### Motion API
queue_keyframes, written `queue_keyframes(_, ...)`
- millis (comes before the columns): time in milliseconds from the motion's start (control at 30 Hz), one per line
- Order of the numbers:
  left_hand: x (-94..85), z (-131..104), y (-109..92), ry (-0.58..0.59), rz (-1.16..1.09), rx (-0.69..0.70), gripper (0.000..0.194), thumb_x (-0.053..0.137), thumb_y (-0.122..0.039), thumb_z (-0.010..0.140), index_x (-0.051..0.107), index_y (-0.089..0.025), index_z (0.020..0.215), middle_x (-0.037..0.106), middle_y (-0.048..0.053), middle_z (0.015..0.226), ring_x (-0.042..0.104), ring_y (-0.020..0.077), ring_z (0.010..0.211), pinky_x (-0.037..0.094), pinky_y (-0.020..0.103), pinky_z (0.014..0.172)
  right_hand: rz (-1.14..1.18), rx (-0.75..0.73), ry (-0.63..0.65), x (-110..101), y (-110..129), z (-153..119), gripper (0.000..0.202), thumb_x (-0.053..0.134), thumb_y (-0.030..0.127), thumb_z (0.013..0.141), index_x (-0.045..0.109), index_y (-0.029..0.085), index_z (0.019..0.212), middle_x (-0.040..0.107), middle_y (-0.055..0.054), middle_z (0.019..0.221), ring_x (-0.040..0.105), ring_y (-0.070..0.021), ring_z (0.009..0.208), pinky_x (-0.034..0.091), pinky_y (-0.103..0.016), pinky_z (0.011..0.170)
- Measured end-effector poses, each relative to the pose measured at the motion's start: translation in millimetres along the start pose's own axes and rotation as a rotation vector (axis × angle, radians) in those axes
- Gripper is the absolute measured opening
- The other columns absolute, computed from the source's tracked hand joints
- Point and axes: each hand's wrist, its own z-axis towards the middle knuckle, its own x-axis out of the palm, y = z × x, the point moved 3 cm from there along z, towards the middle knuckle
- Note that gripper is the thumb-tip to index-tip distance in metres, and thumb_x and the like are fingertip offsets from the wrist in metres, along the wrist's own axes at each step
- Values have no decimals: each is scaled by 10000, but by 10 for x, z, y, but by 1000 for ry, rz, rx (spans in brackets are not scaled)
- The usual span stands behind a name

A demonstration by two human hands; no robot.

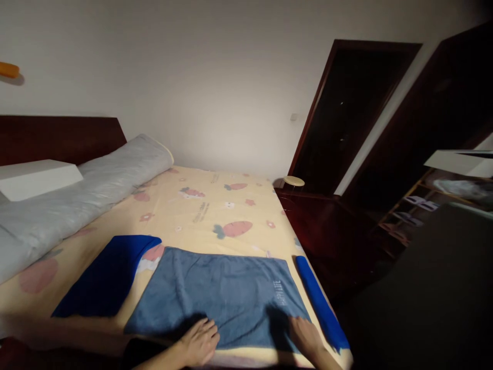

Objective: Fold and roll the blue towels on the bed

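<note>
A grey-blue towel (227, 293) with small pale lettering near its right side lies spread flat on the bed. My left hand (200, 341) is on the towel's near edge, its fingers curled together against the fabric; the thumb is mostly hidden. At the near right corner, my right hand (306, 336) has its fingers bent closed on the cloth, and the fingertips are partly in shadow. Left of the towel lies a flat, bright blue cloth (108, 275) with a curved edge. A narrow blue folded or rolled cloth (321, 303) runs along the bed's right edge.
Yellow carrot-print bedding (200, 210) covers the bed. A long grey plastic-wrapped roll (115, 169) and a white box (40, 180) are near the headboard (57, 134). A round stool (294, 181) stands by the dark door (358, 113). Shelving (418, 205) is at right.
</note>
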Motion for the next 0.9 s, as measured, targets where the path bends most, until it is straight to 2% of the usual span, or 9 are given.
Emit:
queue_keyframes(133,-94,119,293,-139,84,-123,352,423,-320,936,572,-258,1249,678,37,1241,575,182,1200,392,341,1065,33,-169,14,20,694,302,348,358,172,895,660,216,1060,741,-90,922,707,-219,777,467,-278,667)
queue_keyframes(233,-5,69,564,-201,135,-279,377,411,-387,953,572,-262,1270,671,49,1258,595,210,1175,449,377,1011,56,-250,9,136,1102,405,382,393,222,907,583,183,1237,709,-130,1102,698,-226,895,469,-269,722)
queue_keyframes(300,103,-9,687,-224,136,-350,368,431,-416,948,588,-273,1248,674,42,1243,603,216,1157,474,380,987,71,-261,2,261,1242,420,419,411,189,887,549,173,1282,695,-144,1139,702,-224,891,472,-259,710)
queue_keyframes(467,254,-71,737,-257,112,-435,292,418,-340,959,636,-279,1144,687,31,1167,611,210,1132,500,361,962,159,-180,-100,521,1261,403,400,351,132,889,588,216,1200,722,-106,982,719,-213,784,467,-244,614)
queue_keyframes(600,190,36,700,-288,108,-457,314,383,-198,947,665,-284,1053,708,19,1085,637,186,1069,514,326,924,182,-184,-123,553,1227,410,398,343,120,872,613,221,1146,730,-94,909,715,-209,745,473,-250,591)
queue_keyframes(667,143,34,726,-316,84,-483,310,386,-225,952,668,-293,1061,714,17,1081,642,179,1049,511,327,923,193,-188,-135,516,1200,423,390,346,142,882,610,214,1159,734,-97,906,711,-207,721,479,-252,590)
queue_keyframes(767,92,-69,829,-341,55,-492,357,389,-344,963,601,-292,1245,667,33,1264,597,187,1166,477,351,989,212,-163,-172,420,1154,456,388,306,209,935,604,204,1183,728,-115,943,708,-224,783,508,-281,657)
queue_keyframes(833,69,-152,918,-350,62,-517,470,371,-386,963,451,-272,1411,556,50,1427,506,194,1298,433,366,1049,228,-131,-212,347,1173,491,402,285,265,960,601,200,1201,710,-136,1044,690,-256,921,522,-347,792)
queue_keyframes(900,59,-175,969,-355,89,-558,549,354,-383,964,292,-255,1494,472,55,1499,429,196,1370,398,386,1083,259,-115,-238,295,1294,541,427,294,327,971,566,199,1274,655,-149,1222,630,-283,1099,478,-424,945)
